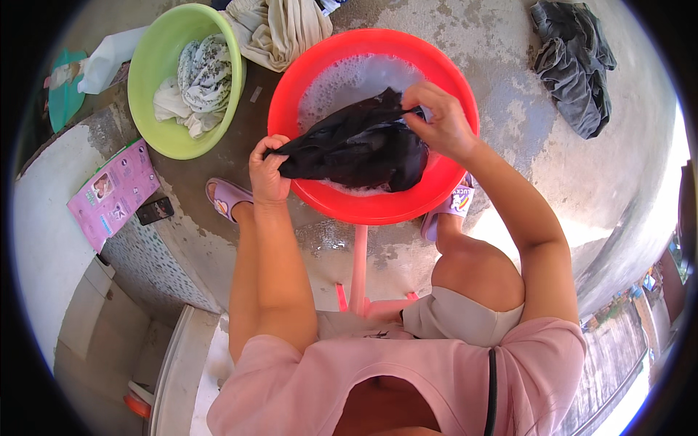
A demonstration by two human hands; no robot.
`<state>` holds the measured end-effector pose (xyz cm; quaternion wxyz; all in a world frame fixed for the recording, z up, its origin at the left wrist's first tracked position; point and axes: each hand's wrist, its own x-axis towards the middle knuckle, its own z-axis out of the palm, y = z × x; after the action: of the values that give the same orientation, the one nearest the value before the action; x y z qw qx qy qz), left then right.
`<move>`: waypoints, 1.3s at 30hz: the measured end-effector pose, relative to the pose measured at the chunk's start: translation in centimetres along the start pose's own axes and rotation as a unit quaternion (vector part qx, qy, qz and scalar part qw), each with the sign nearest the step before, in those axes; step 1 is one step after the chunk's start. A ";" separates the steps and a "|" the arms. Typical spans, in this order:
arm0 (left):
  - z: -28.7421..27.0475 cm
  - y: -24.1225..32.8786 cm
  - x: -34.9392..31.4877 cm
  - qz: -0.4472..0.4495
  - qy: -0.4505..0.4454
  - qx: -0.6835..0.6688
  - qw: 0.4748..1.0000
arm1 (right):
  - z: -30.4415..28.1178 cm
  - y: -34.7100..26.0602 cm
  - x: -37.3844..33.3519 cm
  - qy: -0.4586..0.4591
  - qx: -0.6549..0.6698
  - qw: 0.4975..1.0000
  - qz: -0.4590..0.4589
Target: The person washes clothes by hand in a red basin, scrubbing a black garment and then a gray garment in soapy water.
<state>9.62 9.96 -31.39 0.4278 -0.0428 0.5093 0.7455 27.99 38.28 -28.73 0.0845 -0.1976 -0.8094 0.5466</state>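
A wet black garment [363, 149] is stretched between my two hands over a red basin [342, 207] of soapy water [338, 83]. My left hand [268, 171] pinches one end of the cloth at the basin's left rim. On the other side, my right hand [441, 120] grips an upper edge of it between thumb and fingers. The lower part of the garment hangs down toward the suds. What kind of garment it is cannot be made out.
Left of the basin stands a light green tub [138, 109] with patterned and white cloth [203, 80] in it. Beige clothing [276, 33] lies behind. Dark grey clothing [574, 69] rests on the concrete at right. A pink packet [113, 192] and a phone [155, 211] lie at left.
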 end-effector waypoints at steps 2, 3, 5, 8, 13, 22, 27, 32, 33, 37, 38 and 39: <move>-0.3 0.6 0.3 0.008 -0.033 -0.005 0.999 | -1.9 -0.4 -1.1 0.017 -0.042 0.997 -0.067; -0.4 0.7 0.2 0.010 -0.030 0.023 0.999 | -2.7 -0.2 -2.3 -0.012 -0.092 0.993 -0.076; 0.4 0.9 0.3 0.017 -0.026 0.066 0.997 | -3.2 1.0 -4.6 -0.083 -0.174 0.979 -0.062; 0.8 1.2 0.5 0.016 -0.072 0.186 0.980 | -1.2 2.7 -6.9 -0.172 -0.298 0.939 -0.013; 1.0 1.4 0.3 0.002 -0.064 0.219 0.974 | 1.7 0.8 -5.1 -0.132 -0.128 0.974 0.130; -0.3 1.5 0.8 0.013 -0.059 0.199 0.978 | 7.4 2.5 -6.6 -0.167 -0.263 0.950 -0.028; 0.4 2.0 0.8 -0.003 -0.016 0.159 0.987 | 3.1 -0.9 -6.0 -0.086 -0.024 0.991 0.099; 1.4 2.0 0.3 -0.001 -0.078 0.198 0.977 | -1.5 -2.5 -4.8 0.038 0.024 0.991 0.126; 2.0 1.9 0.4 0.000 -0.095 0.210 0.973 | -1.9 -2.2 -4.5 0.078 0.041 0.986 0.142; 3.7 1.7 0.2 -0.024 -0.152 0.210 0.965 | -3.7 -0.6 -2.9 0.104 -0.064 0.952 0.281; 3.3 1.7 0.2 -0.031 -0.176 0.202 0.963 | -3.2 -0.1 -3.0 0.123 -0.079 0.951 0.272; 2.9 2.2 -0.1 -0.034 -0.187 0.202 0.961 | -2.3 0.3 -2.8 0.132 -0.083 0.954 0.255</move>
<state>9.28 11.98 -28.32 0.5399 0.1673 0.5587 0.6070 31.39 39.22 -27.93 0.0317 -0.4746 -0.7558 0.4500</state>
